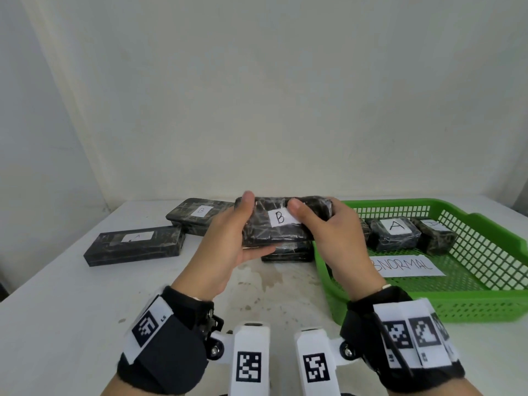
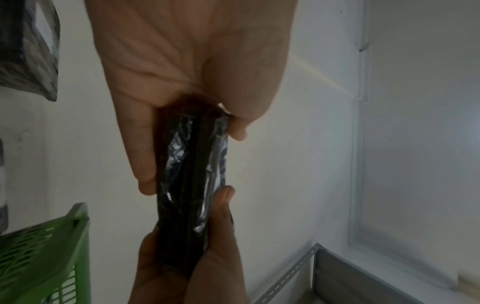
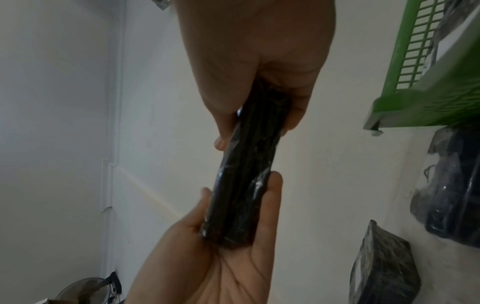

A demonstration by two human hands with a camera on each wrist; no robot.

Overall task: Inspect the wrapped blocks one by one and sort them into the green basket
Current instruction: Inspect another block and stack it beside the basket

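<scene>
A black wrapped block (image 1: 265,232) with a white "B" label is held level above the table, between both hands. My left hand (image 1: 251,224) grips its left end, thumb on top and fingers underneath. My right hand (image 1: 314,212) grips its right end, with the thumb beside the label. The left wrist view shows the block (image 2: 192,174) edge-on, its film glinting. It is also edge-on in the right wrist view (image 3: 246,185). The green basket (image 1: 485,304) stands to the right and holds a block marked "A" (image 1: 394,232) and another block (image 1: 434,235).
On the white table (image 1: 85,310) lie a block labelled "A" (image 1: 134,245), one labelled "B" (image 1: 200,214), and a third wrapped block (image 1: 288,252) right under the held one. A paper reading "ABNORMAL" (image 1: 408,265) lies in the basket. A wall rises behind the table.
</scene>
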